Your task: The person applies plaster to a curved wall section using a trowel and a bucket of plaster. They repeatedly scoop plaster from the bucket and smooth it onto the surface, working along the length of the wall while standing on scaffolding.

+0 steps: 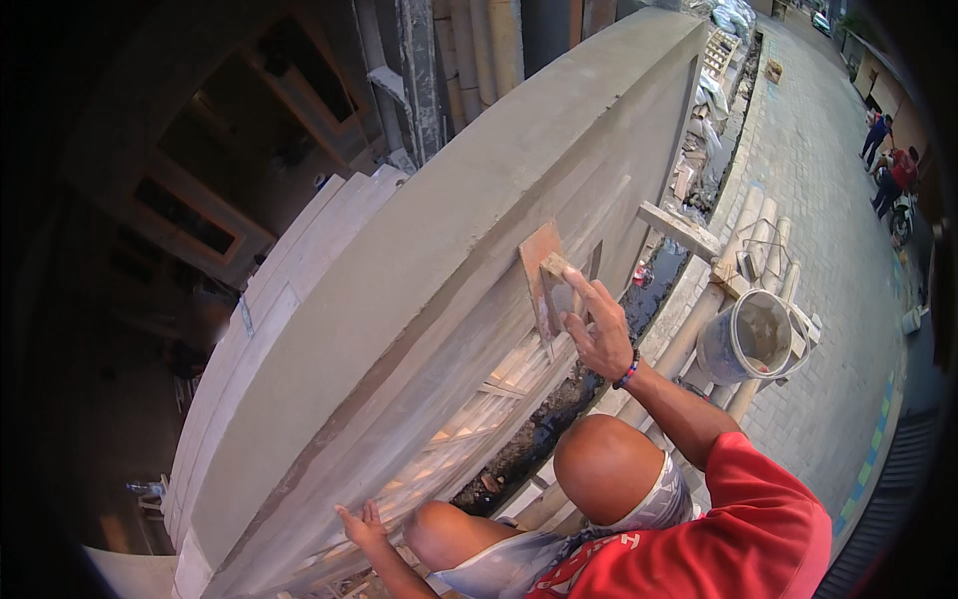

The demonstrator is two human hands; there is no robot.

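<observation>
My right hand (599, 334) is closed on the handle of a flat plastering float (539, 245), whose board lies against the grey plastered face of a tall wall (649, 130) with a curved top. Lower left, my left hand (364, 529) has its fingers apart, touching the wall face beside lattice openings (469, 409). My bare knees are bent below the float. To the right of my right arm, a bucket (743, 339) with grey material inside stands on the scaffold.
Bamboo poles and planks (753, 230) form scaffolding above a narrow drain (659, 290) with rubble alongside. A paved lane (823, 150) runs along the right, where two people (898, 180) are by a motorbike. A building with window openings (185, 215) lies beyond the wall at left.
</observation>
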